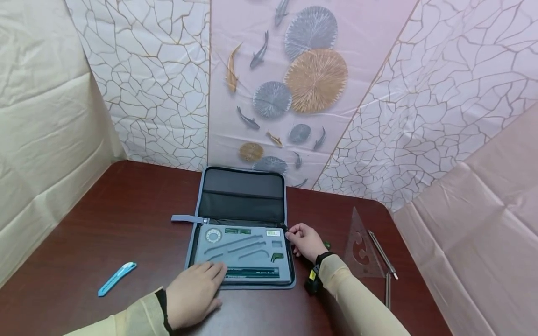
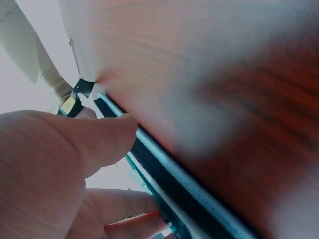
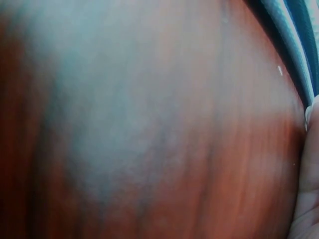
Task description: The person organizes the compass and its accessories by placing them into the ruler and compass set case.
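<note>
A blue-grey zippered case (image 1: 244, 179) lies unfolded on the table, its dark lid leaning back. Its grey insert (image 1: 252, 264) holds dark green pencils (image 1: 252, 275), a round white disc (image 1: 213, 235), a green sharpener-like piece (image 1: 237, 231), a white eraser (image 1: 272, 233) and a small green part (image 1: 277, 257); several shaped slots are bare. My left hand (image 1: 195, 291) rests on the case's front-left corner, fingers on the insert, thumb at the zipped edge (image 2: 184, 181). At the right side, by the hinge, my right hand (image 1: 306, 240) pinches the case's edge; its fingertips are partly hidden.
A light-blue utility knife (image 1: 116, 279) lies on the left of the table (image 1: 138, 210). To the right are a clear set square (image 1: 361, 252), a metal compass (image 1: 383, 255) and another thin metal tool (image 1: 387, 291). A patterned cloth (image 1: 269, 135) hangs behind.
</note>
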`<control>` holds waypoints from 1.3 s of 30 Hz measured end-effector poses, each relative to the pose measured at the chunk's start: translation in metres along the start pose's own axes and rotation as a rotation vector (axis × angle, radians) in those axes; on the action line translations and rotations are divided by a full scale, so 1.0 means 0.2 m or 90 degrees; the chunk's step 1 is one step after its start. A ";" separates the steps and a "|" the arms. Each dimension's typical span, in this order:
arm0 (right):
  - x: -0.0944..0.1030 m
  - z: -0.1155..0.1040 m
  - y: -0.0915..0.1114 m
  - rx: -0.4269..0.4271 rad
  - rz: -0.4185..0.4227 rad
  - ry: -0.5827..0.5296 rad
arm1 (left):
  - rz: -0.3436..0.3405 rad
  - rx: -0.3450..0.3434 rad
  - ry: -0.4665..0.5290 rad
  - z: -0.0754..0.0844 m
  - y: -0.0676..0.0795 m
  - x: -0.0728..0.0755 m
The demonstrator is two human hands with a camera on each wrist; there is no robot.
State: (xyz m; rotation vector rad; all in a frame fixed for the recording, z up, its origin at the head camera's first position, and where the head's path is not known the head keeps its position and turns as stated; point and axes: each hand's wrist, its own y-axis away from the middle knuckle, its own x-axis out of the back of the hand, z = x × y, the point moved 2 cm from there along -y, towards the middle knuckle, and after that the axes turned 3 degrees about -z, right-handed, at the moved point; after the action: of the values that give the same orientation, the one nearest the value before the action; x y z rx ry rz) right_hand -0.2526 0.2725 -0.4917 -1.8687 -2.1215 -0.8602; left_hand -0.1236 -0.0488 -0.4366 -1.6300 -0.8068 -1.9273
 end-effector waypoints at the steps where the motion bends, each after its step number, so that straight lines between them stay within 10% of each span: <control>1: 0.00 0.00 0.00 0.000 -0.001 0.000 | 0.000 0.001 0.004 0.00 0.00 0.00; 14: 0.01 0.02 -0.01 0.003 0.009 0.001 | 0.010 -0.016 -0.011 0.02 -0.08 -0.04; 28: -0.01 0.01 -0.01 0.012 0.009 0.017 | 0.079 -0.021 -0.016 -0.05 0.00 -0.02; 39: -0.01 0.01 -0.01 0.010 0.003 0.011 | 0.132 0.086 0.024 -0.31 0.16 0.08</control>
State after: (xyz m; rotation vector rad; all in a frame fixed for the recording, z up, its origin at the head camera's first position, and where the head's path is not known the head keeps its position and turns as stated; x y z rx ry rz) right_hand -0.2533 0.2717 -0.4946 -1.8518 -2.1066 -0.8516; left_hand -0.1474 -0.1152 -0.4247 -1.5291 -0.7066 -1.7168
